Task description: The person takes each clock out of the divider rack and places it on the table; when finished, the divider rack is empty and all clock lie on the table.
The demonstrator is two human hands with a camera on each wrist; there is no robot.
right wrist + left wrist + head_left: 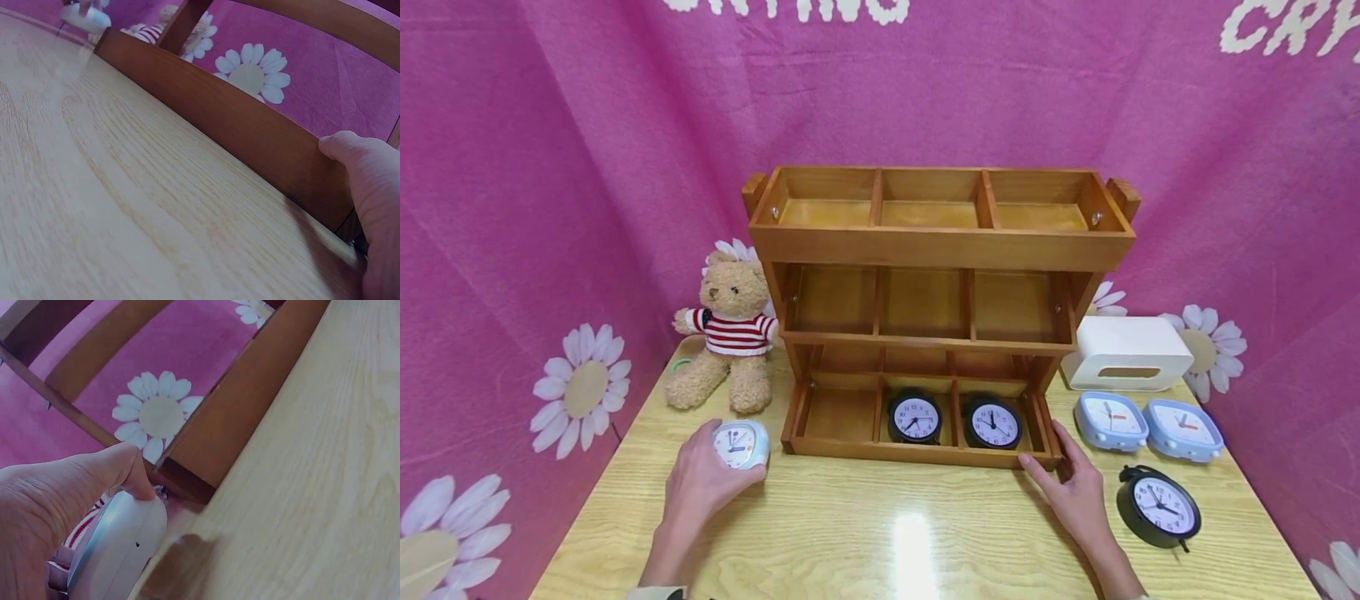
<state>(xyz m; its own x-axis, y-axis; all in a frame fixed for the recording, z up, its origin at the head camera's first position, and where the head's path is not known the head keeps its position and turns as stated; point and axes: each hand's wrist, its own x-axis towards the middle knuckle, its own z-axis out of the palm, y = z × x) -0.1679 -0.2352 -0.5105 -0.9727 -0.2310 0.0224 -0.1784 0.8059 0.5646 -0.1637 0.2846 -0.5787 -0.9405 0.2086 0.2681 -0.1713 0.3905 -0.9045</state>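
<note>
My left hand [700, 479] grips a small light-blue and white alarm clock [739, 446] by its edges, left of the wooden shelf, with its dial facing up. In the left wrist view the thumb lies along the white back of the clock [128, 540]. My right hand [1078, 496] holds the front right corner of the three-tier wooden shelf [940, 248], thumb on the front board and fingers along the side. Two round black alarm clocks, one in the middle [915, 418] and one in the right compartment [993, 423], lie in the bottom tier.
A teddy bear [737, 333] in a striped sweater sits left of the shelf. On the right stand a white box [1126, 350], two blue alarm clocks [1111, 419] and a black alarm clock [1159, 507]. Pink cloth [940, 100] hangs behind the table.
</note>
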